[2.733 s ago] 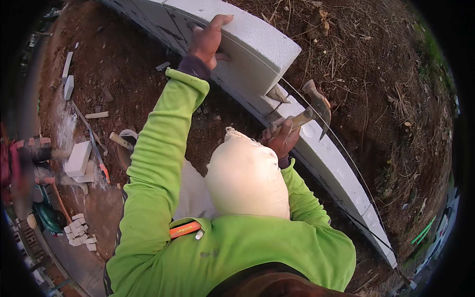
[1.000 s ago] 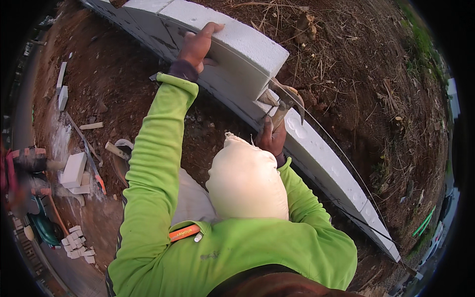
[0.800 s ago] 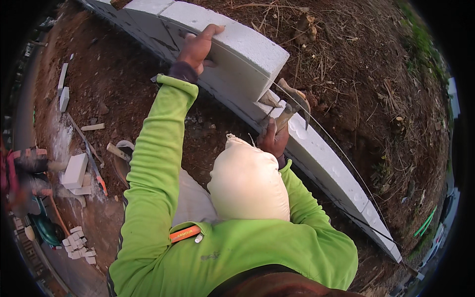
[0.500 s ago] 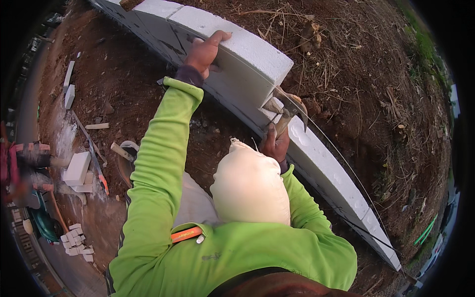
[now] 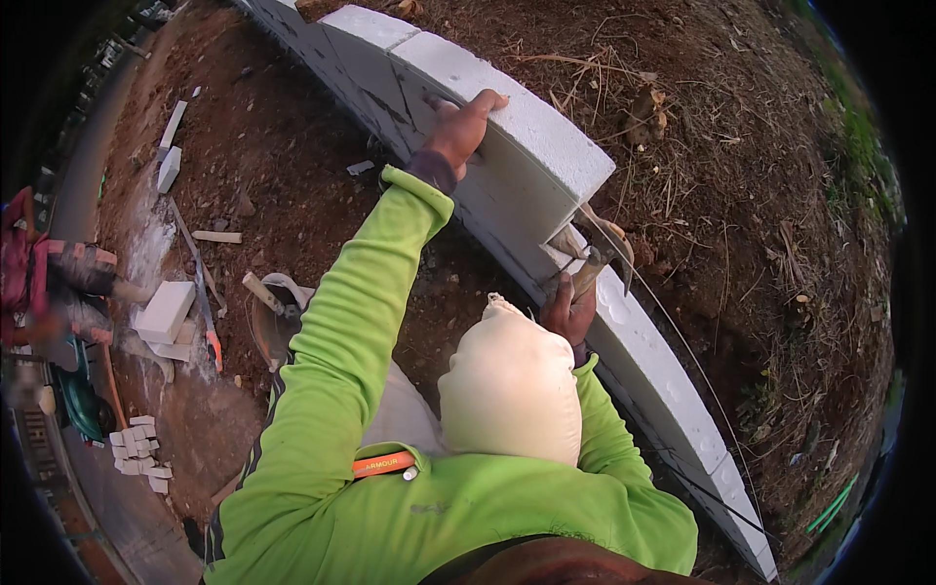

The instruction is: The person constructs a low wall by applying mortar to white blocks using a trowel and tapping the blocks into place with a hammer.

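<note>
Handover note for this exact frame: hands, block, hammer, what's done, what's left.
Left hand: flat on the top face of the upper white block, steadying it.
Right hand: gripping a hammer by the handle, its head at the block's lower end corner.
Block sits on the lower course of white blocks, a string line running past its end and along the course.
Done: block placed on the course. Left, probably: tapping it into line; whether it sits true cannot be told from here.
Spare blocks lie on the ground to the left.
</note>
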A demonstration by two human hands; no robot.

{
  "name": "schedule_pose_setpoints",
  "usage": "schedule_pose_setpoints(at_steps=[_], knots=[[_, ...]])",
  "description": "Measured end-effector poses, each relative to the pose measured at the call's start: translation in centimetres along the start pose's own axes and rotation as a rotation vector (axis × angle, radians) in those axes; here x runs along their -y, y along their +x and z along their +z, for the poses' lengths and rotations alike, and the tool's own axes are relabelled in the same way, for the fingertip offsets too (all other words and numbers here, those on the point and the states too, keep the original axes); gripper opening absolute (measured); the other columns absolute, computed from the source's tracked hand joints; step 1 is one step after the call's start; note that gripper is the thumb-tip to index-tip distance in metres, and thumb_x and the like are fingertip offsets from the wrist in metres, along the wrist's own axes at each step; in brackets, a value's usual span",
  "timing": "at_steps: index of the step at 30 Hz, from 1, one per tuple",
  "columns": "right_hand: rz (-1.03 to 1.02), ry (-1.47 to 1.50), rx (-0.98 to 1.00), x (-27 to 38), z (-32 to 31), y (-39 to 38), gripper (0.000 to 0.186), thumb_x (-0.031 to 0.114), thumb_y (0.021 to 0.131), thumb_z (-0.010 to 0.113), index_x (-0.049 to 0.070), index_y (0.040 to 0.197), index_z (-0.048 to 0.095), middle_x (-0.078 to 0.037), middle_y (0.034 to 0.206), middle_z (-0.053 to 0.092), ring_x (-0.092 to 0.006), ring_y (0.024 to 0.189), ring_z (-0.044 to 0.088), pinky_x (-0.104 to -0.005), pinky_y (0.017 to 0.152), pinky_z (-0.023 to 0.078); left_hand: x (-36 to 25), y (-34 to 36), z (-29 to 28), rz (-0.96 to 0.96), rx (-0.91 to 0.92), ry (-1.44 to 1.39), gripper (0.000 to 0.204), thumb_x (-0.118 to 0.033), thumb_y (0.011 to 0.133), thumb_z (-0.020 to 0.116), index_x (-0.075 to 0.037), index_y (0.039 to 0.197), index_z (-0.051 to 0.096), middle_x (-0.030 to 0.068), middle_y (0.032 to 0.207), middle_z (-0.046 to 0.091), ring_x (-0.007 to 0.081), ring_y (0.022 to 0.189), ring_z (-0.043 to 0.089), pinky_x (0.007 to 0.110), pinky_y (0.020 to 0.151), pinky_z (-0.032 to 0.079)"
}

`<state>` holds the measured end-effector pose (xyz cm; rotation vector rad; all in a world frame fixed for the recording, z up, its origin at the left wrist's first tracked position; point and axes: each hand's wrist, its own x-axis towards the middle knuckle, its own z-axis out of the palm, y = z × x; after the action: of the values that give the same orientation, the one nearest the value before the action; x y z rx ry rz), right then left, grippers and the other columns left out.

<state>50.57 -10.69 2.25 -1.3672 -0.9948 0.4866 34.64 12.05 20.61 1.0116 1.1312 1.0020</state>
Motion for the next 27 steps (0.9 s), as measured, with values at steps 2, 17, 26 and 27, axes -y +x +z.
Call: schedule_pose_setpoints(at_steps=[2,17,26,27], knots=[[0.086,0.119,-0.035,1.3,-0.7,-0.5,0.035,0.019,0.105,0.055,-0.003,0.132,0.054,-0.005,0.091,0.066,-0.0121,0.075,0.056,-0.0307,0.068,0.048,0.2,-0.2,0.0,0.004,-0.015,0.014,0.076,-0.041,0.081,0.077,0.007,0.132,0.047,0.0182,0.120,0.058,0.0296,0.105,0.062,0.053,0.086,0.051],[0.050,-0.006,0.351,7.5,-9.8,-4.0,0.037,0.031,0.106,0.048,-0.002,0.116,0.063,-0.001,0.072,0.054,-0.0072,0.062,0.042,-0.0267,0.054,0.032,0.2,0.0,-0.5,0.034,0.010,0.099,0.084,-0.043,0.079,0.079,0.014,0.131,0.046,0.0212,0.115,0.059,0.0310,0.100,0.065,0.055,0.083,0.054],[-0.308,-0.177,0.172,25.9,-8.2,3.7,0.042,0.038,0.110,0.047,-0.001,0.119,0.058,0.003,0.071,0.048,-0.0012,0.054,0.040,-0.0209,0.044,0.028,1.8,2.3,-1.6,0.064,0.021,0.136,0.068,-0.042,0.080,0.079,0.008,0.122,0.059,0.0168,0.108,0.065,0.0293,0.093,0.067,0.053,0.079,0.054],[-0.352,-0.264,0.150,28.1,-7.7,5.3,0.039,0.037,0.111,0.046,0.000,0.119,0.058,0.005,0.071,0.047,-0.0004,0.055,0.039,-0.0204,0.046,0.029,1.6,2.3,-1.8,0.061,0.027,0.134,0.066,-0.042,0.080,0.078,0.008,0.120,0.060,0.0159,0.106,0.066,0.0289,0.092,0.067,0.052,0.078,0.054]])
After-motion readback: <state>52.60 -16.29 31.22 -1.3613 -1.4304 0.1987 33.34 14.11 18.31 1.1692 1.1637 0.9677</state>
